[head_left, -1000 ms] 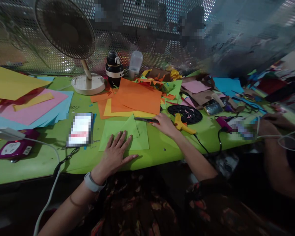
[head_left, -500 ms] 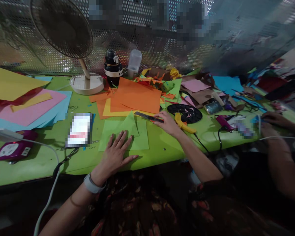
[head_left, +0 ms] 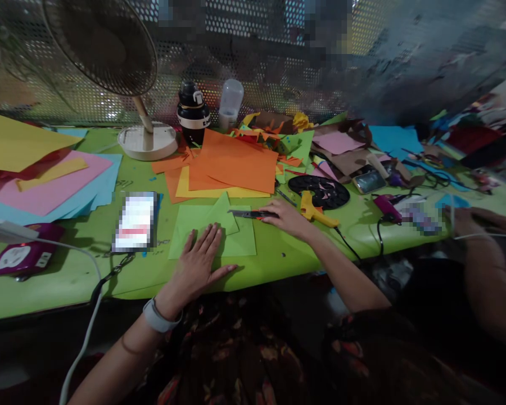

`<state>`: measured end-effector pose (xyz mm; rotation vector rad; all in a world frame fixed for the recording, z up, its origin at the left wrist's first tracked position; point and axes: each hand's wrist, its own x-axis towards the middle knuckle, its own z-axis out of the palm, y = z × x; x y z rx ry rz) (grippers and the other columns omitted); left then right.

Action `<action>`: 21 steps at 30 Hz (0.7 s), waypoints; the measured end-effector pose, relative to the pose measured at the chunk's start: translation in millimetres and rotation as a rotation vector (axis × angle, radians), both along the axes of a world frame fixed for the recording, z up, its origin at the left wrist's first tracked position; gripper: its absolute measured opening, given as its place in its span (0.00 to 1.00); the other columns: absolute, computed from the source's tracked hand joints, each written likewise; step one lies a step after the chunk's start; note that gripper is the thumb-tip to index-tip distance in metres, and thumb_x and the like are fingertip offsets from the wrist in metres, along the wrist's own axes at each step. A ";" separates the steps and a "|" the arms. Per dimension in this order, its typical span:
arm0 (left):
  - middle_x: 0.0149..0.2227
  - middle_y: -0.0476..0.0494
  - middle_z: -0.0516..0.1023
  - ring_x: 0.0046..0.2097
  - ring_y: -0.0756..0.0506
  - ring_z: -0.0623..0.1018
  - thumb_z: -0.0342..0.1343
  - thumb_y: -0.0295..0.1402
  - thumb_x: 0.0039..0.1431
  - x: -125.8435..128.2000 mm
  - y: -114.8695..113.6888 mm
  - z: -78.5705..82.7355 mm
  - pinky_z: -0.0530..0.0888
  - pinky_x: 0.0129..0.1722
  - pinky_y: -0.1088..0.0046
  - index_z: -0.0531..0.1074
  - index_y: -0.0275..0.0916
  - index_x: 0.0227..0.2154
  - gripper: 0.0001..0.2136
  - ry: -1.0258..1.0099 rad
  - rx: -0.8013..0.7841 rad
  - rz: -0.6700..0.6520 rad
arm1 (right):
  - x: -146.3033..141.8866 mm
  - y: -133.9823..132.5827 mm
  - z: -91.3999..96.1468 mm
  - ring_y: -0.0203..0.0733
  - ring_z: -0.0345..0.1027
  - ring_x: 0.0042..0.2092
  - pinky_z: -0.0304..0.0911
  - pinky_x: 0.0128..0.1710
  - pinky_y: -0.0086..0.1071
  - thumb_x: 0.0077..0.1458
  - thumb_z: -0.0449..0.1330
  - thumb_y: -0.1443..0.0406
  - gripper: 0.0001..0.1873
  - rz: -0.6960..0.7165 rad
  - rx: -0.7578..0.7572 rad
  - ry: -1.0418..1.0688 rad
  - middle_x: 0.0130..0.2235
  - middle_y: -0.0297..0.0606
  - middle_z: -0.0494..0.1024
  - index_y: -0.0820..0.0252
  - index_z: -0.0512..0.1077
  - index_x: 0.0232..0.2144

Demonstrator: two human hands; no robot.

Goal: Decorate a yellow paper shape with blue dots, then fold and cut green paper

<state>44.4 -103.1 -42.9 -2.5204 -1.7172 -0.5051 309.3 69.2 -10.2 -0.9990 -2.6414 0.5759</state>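
My left hand (head_left: 200, 263) lies flat, fingers spread, on a light green sheet of paper (head_left: 244, 239) with a folded triangular flap, near the front edge of the green table (head_left: 67, 275). My right hand (head_left: 287, 216) is closed on the orange handle of a utility knife (head_left: 248, 214), whose dark blade end points left over the upper right part of the green sheet. A grey band sits on my left wrist.
Orange and yellow sheets (head_left: 236, 163) lie behind the green paper. A desk fan (head_left: 109, 50), a dark bottle (head_left: 193, 115) and a clear cup (head_left: 230, 104) stand at the back. A yellow glue gun (head_left: 314, 209) and black disc (head_left: 319, 191) lie right. Another person's arm (head_left: 480, 247) rests far right.
My right hand has brought the knife down and left from the orange sheets onto the green paper. My left hand has stayed flat in place.
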 end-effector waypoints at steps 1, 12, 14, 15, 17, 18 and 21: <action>0.69 0.34 0.52 0.68 0.35 0.55 0.45 0.57 0.61 0.1 0.0 -0.2 0.48 0.67 0.49 0.37 0.39 0.70 0.42 0.002 0.002 0.004 | 2.6 -2.5 0.9 0.47 0.67 0.45 0.62 0.47 0.41 0.60 0.61 0.64 0.16 0.023 -0.011 0.003 0.42 0.43 0.73 0.58 0.75 0.51; 0.68 0.32 0.54 0.69 0.35 0.55 0.44 0.58 0.61 0.9 0.5 5.2 0.51 0.67 0.50 0.47 0.35 0.68 0.41 0.024 -0.031 0.014 | 9.3 -32.8 8.2 0.47 0.66 0.47 0.62 0.50 0.42 0.61 0.59 0.64 0.17 0.086 -0.058 0.010 0.44 0.43 0.73 0.55 0.74 0.52; 0.68 0.32 0.54 0.69 0.35 0.55 0.44 0.58 0.61 0.5 0.8 5.3 0.51 0.66 0.50 0.47 0.35 0.68 0.41 0.024 -0.033 0.012 | 12.7 -33.9 8.2 0.47 0.66 0.47 0.63 0.50 0.42 0.61 0.59 0.64 0.17 0.088 -0.069 0.012 0.44 0.43 0.73 0.55 0.74 0.52; 0.68 0.32 0.54 0.69 0.35 0.55 0.44 0.58 0.61 0.3 1.0 5.0 0.51 0.66 0.50 0.47 0.35 0.68 0.41 0.025 -0.033 0.012 | 14.3 -34.6 8.1 0.47 0.66 0.47 0.63 0.50 0.42 0.61 0.59 0.64 0.17 0.087 -0.073 0.011 0.44 0.43 0.73 0.55 0.74 0.52; 0.69 0.33 0.53 0.69 0.35 0.55 0.44 0.58 0.61 0.2 1.2 4.3 0.51 0.66 0.50 0.47 0.35 0.68 0.41 0.025 -0.029 0.008 | 15.9 -36.9 7.9 0.47 0.66 0.47 0.63 0.49 0.41 0.61 0.59 0.64 0.16 0.077 -0.071 0.009 0.44 0.43 0.73 0.54 0.74 0.52; 0.69 0.33 0.53 0.69 0.35 0.55 0.45 0.58 0.61 0.3 1.2 4.0 0.52 0.66 0.50 0.47 0.35 0.68 0.41 0.025 -0.028 0.008 | 15.5 -38.5 7.7 0.47 0.66 0.47 0.64 0.49 0.41 0.61 0.59 0.64 0.16 0.068 -0.064 0.010 0.43 0.42 0.73 0.54 0.74 0.51; 0.68 0.31 0.53 0.68 0.35 0.56 0.44 0.58 0.61 1.0 1.1 3.6 0.51 0.66 0.50 0.46 0.33 0.68 0.42 0.015 -0.030 0.016 | 10.4 -44.3 6.7 0.47 0.66 0.47 0.64 0.50 0.42 0.61 0.59 0.64 0.16 0.041 -0.035 0.029 0.43 0.43 0.73 0.55 0.75 0.51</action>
